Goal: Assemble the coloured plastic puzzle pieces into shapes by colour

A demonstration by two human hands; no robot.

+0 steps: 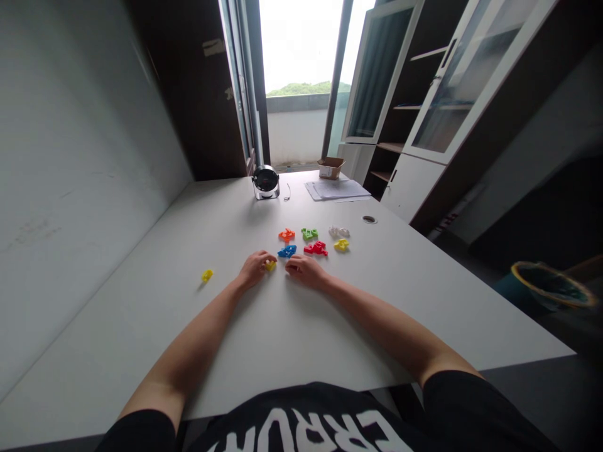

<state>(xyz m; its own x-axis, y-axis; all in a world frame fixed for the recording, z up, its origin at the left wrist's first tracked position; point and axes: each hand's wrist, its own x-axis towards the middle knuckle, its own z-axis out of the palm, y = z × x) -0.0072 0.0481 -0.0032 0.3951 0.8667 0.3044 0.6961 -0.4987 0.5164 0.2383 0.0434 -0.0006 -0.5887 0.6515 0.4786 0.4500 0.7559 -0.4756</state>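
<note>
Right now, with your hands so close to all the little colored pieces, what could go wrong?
The yellow piece is right by your left hand, so it might get bumped away. Your right hand is close to the blue piece, which could get pushed into the red piece. The other yellow piece lies far from the rest on the table, so it might get forgotten.

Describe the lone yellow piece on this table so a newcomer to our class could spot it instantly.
On the white table, a cluster of coloured plastic pieces lies ahead of the left hand. The small yellow plastic piece sits well to that hand's left, apart from every other piece.
</note>
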